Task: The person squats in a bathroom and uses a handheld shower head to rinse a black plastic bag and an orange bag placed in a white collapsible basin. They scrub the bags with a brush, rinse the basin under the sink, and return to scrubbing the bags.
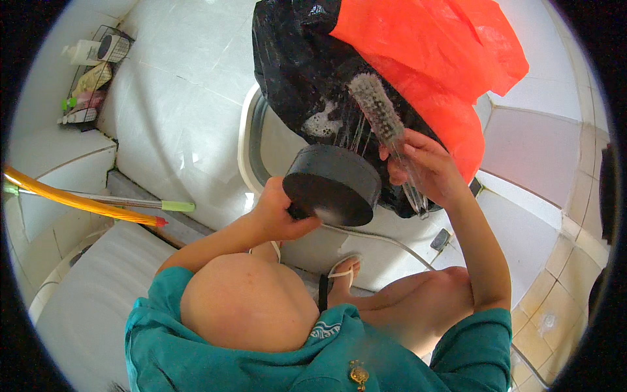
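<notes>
My left hand (281, 213) grips the short handle of a black round dipper (333, 191), tilted away from me so its underside faces up at me. Thin streams of water run between its far rim and a wet black fabric (303, 73), where a patch of white suds (323, 122) sits. In my right hand (431, 166) is a scrub brush (377, 105) with grey bristles and a clear plastic handle, held above the cloth. Bright orange-red fabric (416, 49) lies against the black part. Both drape over a white basin (245, 142) with a grey inner band, mostly covered.
A wire rack (100, 73) with several bottles hangs on the left wall. A yellow pole (83, 201) and a metal pole with a green end (176, 206) jut in from the left. A pale hose (392, 240) crosses the floor near my sandalled foot (345, 272).
</notes>
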Demonstrator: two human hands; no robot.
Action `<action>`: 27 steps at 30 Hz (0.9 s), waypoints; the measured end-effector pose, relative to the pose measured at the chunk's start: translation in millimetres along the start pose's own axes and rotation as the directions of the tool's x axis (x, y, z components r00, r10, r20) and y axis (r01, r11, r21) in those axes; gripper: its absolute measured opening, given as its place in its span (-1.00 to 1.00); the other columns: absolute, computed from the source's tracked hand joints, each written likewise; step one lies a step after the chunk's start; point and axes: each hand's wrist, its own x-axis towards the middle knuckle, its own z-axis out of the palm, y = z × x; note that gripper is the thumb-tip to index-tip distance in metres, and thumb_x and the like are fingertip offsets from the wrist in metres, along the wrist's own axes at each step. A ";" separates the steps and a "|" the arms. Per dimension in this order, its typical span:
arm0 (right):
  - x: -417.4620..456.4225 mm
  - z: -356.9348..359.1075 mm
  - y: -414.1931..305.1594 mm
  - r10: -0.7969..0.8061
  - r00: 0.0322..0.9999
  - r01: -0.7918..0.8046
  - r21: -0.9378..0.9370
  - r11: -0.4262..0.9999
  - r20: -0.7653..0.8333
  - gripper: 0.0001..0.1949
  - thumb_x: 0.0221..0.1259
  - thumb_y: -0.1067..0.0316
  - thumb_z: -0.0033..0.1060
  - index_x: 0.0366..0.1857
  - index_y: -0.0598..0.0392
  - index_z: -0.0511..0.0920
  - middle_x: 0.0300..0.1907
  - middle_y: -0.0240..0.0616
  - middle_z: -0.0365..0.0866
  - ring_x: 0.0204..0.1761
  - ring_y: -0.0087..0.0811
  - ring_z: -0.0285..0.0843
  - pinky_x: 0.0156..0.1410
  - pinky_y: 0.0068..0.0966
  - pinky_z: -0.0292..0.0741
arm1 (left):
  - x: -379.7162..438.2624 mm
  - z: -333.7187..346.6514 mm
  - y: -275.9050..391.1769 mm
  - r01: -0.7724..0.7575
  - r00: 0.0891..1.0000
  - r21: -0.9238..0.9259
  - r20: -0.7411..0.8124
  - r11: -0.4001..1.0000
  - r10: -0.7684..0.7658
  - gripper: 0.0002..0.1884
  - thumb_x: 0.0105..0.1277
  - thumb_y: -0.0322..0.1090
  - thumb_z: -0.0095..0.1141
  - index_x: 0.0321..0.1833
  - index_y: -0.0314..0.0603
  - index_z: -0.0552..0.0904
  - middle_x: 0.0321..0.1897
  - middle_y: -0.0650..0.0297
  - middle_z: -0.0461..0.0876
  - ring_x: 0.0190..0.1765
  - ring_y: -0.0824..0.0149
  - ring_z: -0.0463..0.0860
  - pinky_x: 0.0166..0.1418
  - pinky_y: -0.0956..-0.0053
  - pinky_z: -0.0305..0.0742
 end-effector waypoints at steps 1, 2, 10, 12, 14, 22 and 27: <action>0.4 0.9 -1.6 0.009 1.000 -0.009 -0.006 1.000 -0.003 -0.70 0.43 0.19 -0.01 0.07 0.14 0.41 -0.17 -0.20 0.53 -0.31 -0.43 0.41 -0.18 -0.43 0.39 | -1.4 -0.2 -0.9 0.010 1.000 -0.025 -0.008 1.000 -0.010 -0.69 -0.09 -0.42 0.36 -0.20 -0.15 0.68 -0.40 0.18 0.71 -0.44 0.17 0.67 -0.30 0.43 0.56; 1.6 -0.5 -0.7 0.005 1.000 -0.005 0.014 1.000 -0.005 -0.72 0.43 0.17 0.00 0.02 0.13 0.42 -0.21 -0.23 0.53 -0.33 -0.46 0.41 -0.20 -0.45 0.38 | -2.9 -0.3 -2.0 0.020 1.000 -0.051 -0.016 0.998 -0.021 -0.69 -0.08 -0.41 0.36 -0.20 -0.15 0.68 -0.39 0.19 0.72 -0.43 0.17 0.67 -0.29 0.44 0.56; 30.0 10.5 21.4 0.068 0.979 -0.166 -0.552 0.817 -0.194 -0.63 0.28 -0.01 0.29 -0.22 0.12 0.52 -0.56 -0.42 0.49 -0.55 -0.59 0.42 -0.46 -0.61 0.39 | -11.0 10.9 -9.7 -0.067 0.983 -0.091 0.164 0.994 0.082 -0.66 -0.09 -0.33 0.42 -0.22 -0.14 0.62 -0.41 0.16 0.63 -0.44 -0.01 0.59 -0.38 0.26 0.48; 36.9 19.5 27.6 0.096 0.980 -0.176 -0.523 0.834 -0.176 -0.63 0.28 0.02 0.30 -0.12 0.12 0.49 -0.51 -0.37 0.55 -0.56 -0.58 0.44 -0.47 -0.61 0.41 | -0.5 15.2 -0.2 -0.130 0.963 -0.137 0.220 0.982 0.158 -0.67 -0.09 -0.36 0.39 -0.22 -0.14 0.60 -0.41 0.11 0.59 -0.41 -0.10 0.56 -0.37 0.21 0.48; 42.4 27.8 32.6 0.077 0.986 -0.137 -0.458 0.878 -0.147 -0.58 0.29 0.08 0.29 0.07 0.10 0.43 -0.43 -0.30 0.62 -0.59 -0.56 0.46 -0.49 -0.62 0.39 | 1.5 15.7 4.2 -0.090 0.951 -0.105 0.286 0.990 0.117 -0.67 -0.10 -0.37 0.39 -0.24 -0.14 0.59 -0.41 0.11 0.58 -0.40 -0.09 0.57 -0.37 0.21 0.48; 55.6 8.0 62.7 -0.046 0.998 0.011 -0.555 0.831 -0.049 -0.36 0.29 0.12 0.26 0.37 0.14 0.24 0.02 -0.08 0.61 -0.18 -0.43 0.60 -0.06 -0.52 0.54 | -6.1 12.7 -0.1 -0.029 0.969 -0.124 0.239 0.992 0.058 -0.72 -0.11 -0.37 0.36 -0.31 -0.17 0.58 -0.48 0.11 0.54 -0.40 -0.05 0.58 -0.37 0.16 0.45; 107.0 37.0 149.6 0.259 0.956 -0.221 -0.917 0.331 -0.137 -0.37 0.42 0.04 -0.03 0.46 0.08 0.14 0.27 0.14 0.43 0.17 0.09 0.52 0.31 -0.21 0.42 | -7.5 11.8 -3.7 -0.052 0.924 -0.188 0.363 0.981 0.118 -0.74 -0.08 -0.35 0.36 -0.34 -0.18 0.57 -0.50 0.10 0.53 -0.43 -0.06 0.57 -0.40 0.17 0.43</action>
